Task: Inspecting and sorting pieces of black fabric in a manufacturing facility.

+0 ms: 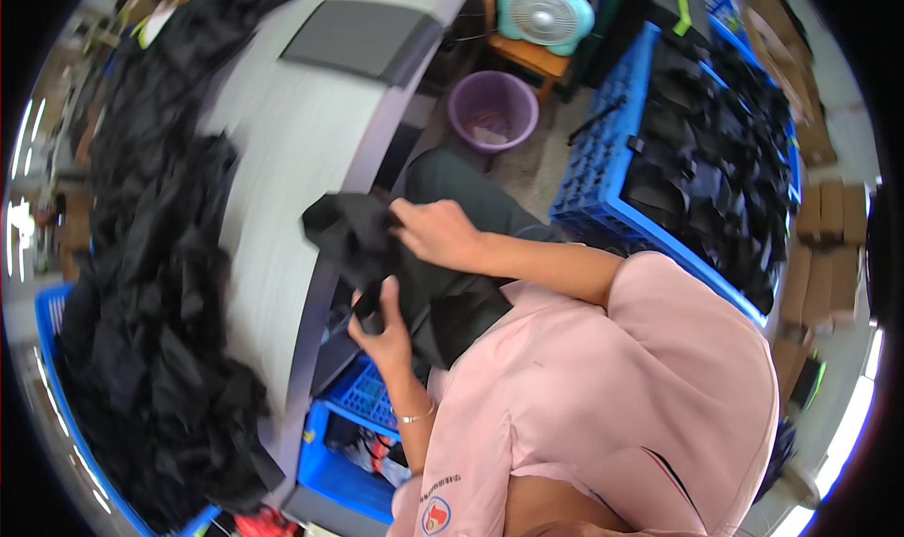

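A crumpled piece of black fabric (353, 231) hangs in front of me between both hands, over my lap and beside the table's edge. My right hand (438, 235) is closed on its upper right side, fingers bent into the cloth. Lower down, my left hand (384, 339) curls thumb and fingers round a narrow black fold or strap of the same piece. More dark cloth lies against my body below the hands, and where one layer ends I cannot tell. The exact kind of article is not clear; its edges are slightly blurred.
On the left, a long heap of black fabric (160, 301) covers the light grey table (273, 160). A dark grey panel (363, 40) lies at its far end. Blue crates (603, 151) hold black pieces at right. A purple bin (492, 113) and a turquoise fan (544, 14) stand ahead.
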### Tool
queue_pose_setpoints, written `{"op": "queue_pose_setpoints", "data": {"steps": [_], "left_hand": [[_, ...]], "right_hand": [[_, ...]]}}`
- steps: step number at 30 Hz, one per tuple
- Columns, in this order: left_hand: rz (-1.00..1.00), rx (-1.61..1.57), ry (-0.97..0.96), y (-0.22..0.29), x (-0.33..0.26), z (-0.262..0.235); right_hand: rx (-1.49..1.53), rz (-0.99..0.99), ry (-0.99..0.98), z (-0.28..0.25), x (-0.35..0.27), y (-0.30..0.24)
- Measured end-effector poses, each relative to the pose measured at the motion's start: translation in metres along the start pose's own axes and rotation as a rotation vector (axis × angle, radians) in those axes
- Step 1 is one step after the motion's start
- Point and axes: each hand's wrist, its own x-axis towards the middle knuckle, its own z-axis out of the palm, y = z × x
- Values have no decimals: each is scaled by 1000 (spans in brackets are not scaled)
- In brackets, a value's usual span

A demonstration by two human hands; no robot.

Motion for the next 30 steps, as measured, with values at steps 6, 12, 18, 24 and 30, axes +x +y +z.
{"op": "queue_pose_setpoints", "data": {"steps": [6, 12, 18, 24, 30], "left_hand": [[-212, -456, 343, -42, 26, -27], [-248, -513, 236, 1, 11, 31], [42, -354, -339, 43, -25, 80], [-60, -261, -269, 2, -17, 50], [-219, -250, -166, -46, -20, 15]], "right_hand": [[1063, 538, -644, -68, -26, -4], [1204, 379, -454, -65, -84, 13], [1333, 651, 709, -116, -108, 111], [936, 700, 1332, -278, -212, 227], [706, 532, 1745, -433, -309, 272]]}}
